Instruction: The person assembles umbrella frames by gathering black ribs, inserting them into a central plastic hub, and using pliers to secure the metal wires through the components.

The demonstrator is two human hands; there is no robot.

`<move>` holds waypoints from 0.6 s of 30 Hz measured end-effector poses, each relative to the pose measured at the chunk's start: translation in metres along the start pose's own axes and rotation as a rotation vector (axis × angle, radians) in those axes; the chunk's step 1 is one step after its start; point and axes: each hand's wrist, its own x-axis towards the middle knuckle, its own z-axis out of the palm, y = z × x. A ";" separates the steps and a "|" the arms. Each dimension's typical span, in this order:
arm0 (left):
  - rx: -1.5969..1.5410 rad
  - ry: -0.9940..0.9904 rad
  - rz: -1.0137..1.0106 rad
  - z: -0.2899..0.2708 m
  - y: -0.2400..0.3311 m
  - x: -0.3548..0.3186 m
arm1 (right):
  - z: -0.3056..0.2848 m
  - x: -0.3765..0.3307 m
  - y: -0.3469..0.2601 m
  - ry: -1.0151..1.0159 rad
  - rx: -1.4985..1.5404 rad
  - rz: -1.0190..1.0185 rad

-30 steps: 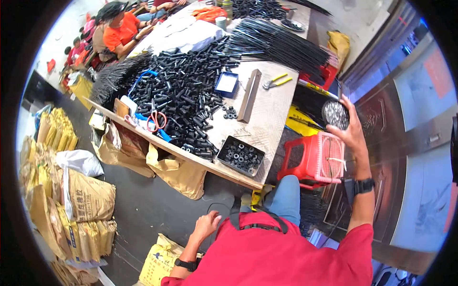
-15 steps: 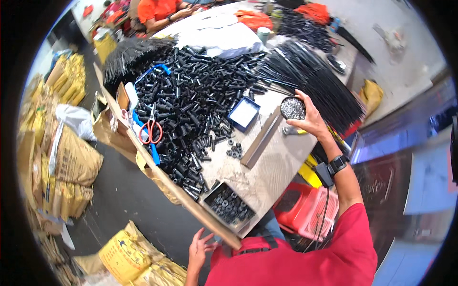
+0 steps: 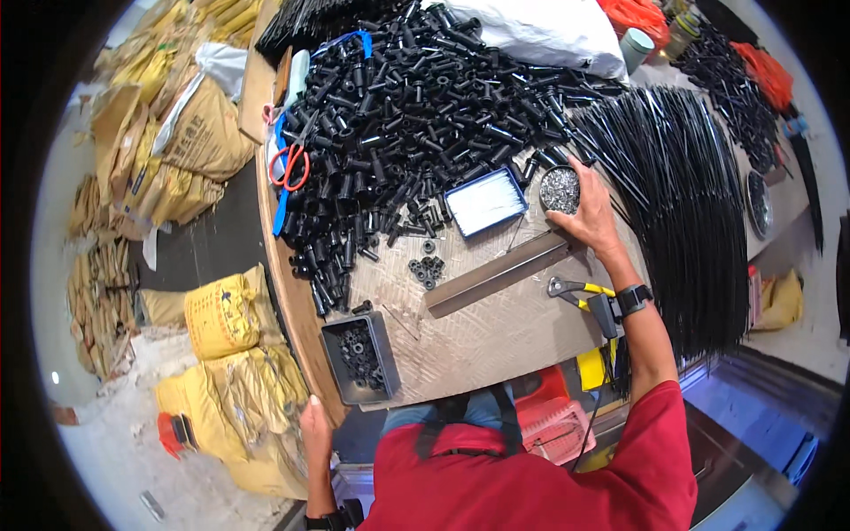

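Observation:
My right hand (image 3: 595, 210) grips the rim of a round dark dish (image 3: 560, 189) full of small silvery metal pieces, with thumb and fingers on opposite sides. The dish is at the tabletop, right of a blue tray (image 3: 485, 203) of thin white pieces. A brown metal channel bar (image 3: 496, 274) lies just below that hand, and yellow-handled pliers (image 3: 577, 290) lie nearer to me. My left hand (image 3: 315, 427) is low by the table's left front edge, thumb up; its other fingers are mostly hidden. Close to it stands a dark bin (image 3: 390, 350) of black rings.
A big heap of black tubular parts (image 3: 416, 115) covers the table's far left, with red-handled scissors (image 3: 290, 166) at its edge. Long black rods (image 3: 677, 221) lie on the right. A few black rings (image 3: 427, 271) sit mid-table. Yellow sacks (image 3: 221, 314) stand on the floor at left.
My view has swung, so the table sits squarer before me. My right hand still grips the dish, now down beside the blue tray. My left hand's spread fingers are no longer visible.

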 end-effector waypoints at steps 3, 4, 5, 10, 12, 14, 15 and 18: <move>0.161 0.054 0.063 0.007 0.004 -0.005 | 0.000 0.005 -0.004 -0.005 0.006 -0.003; 0.088 0.098 0.112 0.011 0.002 -0.005 | 0.002 0.006 -0.003 0.014 0.003 -0.032; 0.014 0.140 0.162 0.015 0.001 -0.006 | 0.002 0.005 -0.006 0.024 0.001 -0.052; 0.161 0.201 0.230 0.018 0.000 -0.001 | 0.008 -0.006 -0.011 -0.029 0.032 0.003; 0.152 0.207 0.208 0.017 -0.002 -0.001 | 0.012 -0.006 -0.013 -0.057 0.000 -0.005; 0.146 0.214 0.185 0.018 0.001 -0.003 | 0.014 -0.005 -0.014 -0.079 -0.002 -0.001; 0.138 0.219 0.185 0.019 0.005 -0.004 | 0.016 -0.003 -0.014 -0.096 -0.003 0.003; 0.153 0.225 0.184 0.019 0.013 -0.007 | 0.018 -0.002 -0.012 -0.127 -0.008 0.025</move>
